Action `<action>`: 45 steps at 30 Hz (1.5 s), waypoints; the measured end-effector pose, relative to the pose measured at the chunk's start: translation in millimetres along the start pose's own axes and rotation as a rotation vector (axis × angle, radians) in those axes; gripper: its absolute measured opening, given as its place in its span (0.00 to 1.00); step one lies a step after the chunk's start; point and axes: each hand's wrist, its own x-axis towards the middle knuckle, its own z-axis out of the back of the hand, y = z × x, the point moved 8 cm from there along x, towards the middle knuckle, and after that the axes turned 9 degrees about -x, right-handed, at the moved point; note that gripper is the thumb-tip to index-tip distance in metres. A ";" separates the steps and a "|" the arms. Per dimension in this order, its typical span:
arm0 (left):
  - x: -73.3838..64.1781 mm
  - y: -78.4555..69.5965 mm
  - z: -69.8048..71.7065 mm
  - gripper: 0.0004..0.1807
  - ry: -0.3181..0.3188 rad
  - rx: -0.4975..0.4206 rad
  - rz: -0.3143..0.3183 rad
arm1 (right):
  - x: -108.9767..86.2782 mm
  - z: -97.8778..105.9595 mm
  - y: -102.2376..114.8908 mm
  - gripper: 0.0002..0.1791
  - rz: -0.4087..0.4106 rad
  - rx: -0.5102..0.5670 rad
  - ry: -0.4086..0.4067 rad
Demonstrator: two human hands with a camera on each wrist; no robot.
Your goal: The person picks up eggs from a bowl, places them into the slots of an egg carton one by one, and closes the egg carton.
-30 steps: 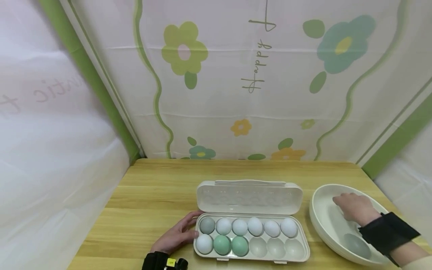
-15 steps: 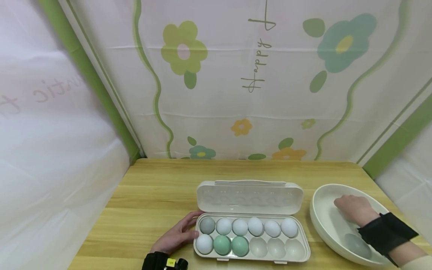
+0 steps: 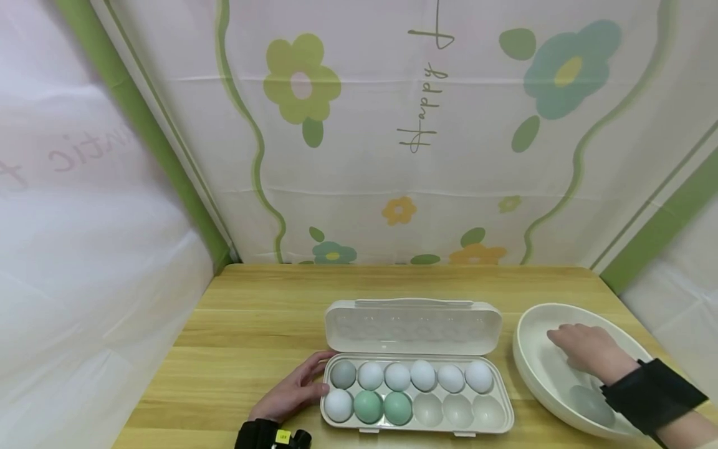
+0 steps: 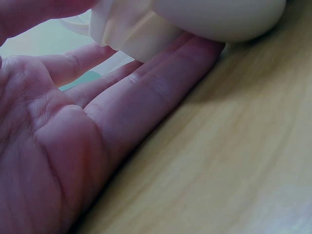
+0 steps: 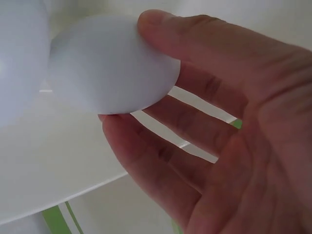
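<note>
My right hand (image 3: pixel 590 352) is inside the large white bowl (image 3: pixel 524 368) on the right. In the right wrist view its thumb and fingertips pinch a white egg (image 5: pixel 112 66), which the hand hides from the head view. Another pale rounded surface (image 5: pixel 19 58) is beside that egg. My left hand (image 3: pixel 291 390) lies against the left end of an egg box (image 3: pixel 417 427), thumb at the rim. The left wrist view shows its straight fingers (image 4: pixel 151 92) reaching the box's base. White eggs (image 3: pixel 423 375), a grey egg (image 3: pixel 343 374) and green eggs (image 3: pixel 368 406) fill most cups.
The egg box's lid (image 3: pixel 413 327) stands open behind the tray. Three cups (image 3: pixel 457 411) at the front right hold no egg. A greyish egg-shaped thing (image 3: pixel 590 405) lies in the bowl below my right wrist. A printed curtain (image 3: pixel 359 156) borders the wooden table (image 3: pixel 252 318).
My right hand shifts slightly inside the bowl, its wristband moving a little to the right. My left hand and the eggs in the box stay as they were.
</note>
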 end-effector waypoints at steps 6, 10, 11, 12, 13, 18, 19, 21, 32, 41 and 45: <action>0.9 1.6 0.0 0.27 -0.005 0.004 0.012 | -2.4 11.4 6.7 0.17 -0.003 -0.005 -0.012; 0.0 1.8 0.4 0.27 -0.007 0.005 0.010 | -5.0 19.3 12.5 0.17 -0.003 -0.019 -0.032; -0.2 1.9 0.5 0.27 -0.007 0.006 0.009 | -5.8 21.5 13.9 0.17 -0.004 -0.025 -0.039; -0.4 2.1 0.6 0.28 -0.007 0.005 0.009 | -6.5 23.6 15.2 0.17 -0.005 -0.031 -0.046; -0.6 2.1 0.6 0.28 -0.008 0.005 0.009 | -7.4 26.0 16.7 0.17 -0.005 -0.037 -0.055; -0.7 4.2 1.1 0.28 -0.015 0.002 0.022 | -10.1 37.3 22.4 0.18 -0.015 -0.056 -0.077; -0.8 4.4 1.3 0.28 -0.017 0.003 0.024 | -10.5 40.0 23.7 0.18 -0.017 -0.059 -0.081; -0.8 4.5 1.7 0.28 -0.019 0.005 0.024 | -11.4 46.5 26.7 0.19 -0.027 -0.061 -0.088; 1.0 1.9 2.1 0.28 -0.004 -0.002 0.006 | -13.6 76.8 46.2 0.21 -0.066 -0.056 -0.108; -0.5 -0.5 0.2 0.29 0.008 0.000 -0.006 | -7.6 101.9 69.2 0.20 -0.077 -0.016 -0.154; -0.8 0.1 0.5 0.29 0.012 -0.001 -0.007 | -4.3 115.0 80.0 0.19 -0.051 -0.028 -0.213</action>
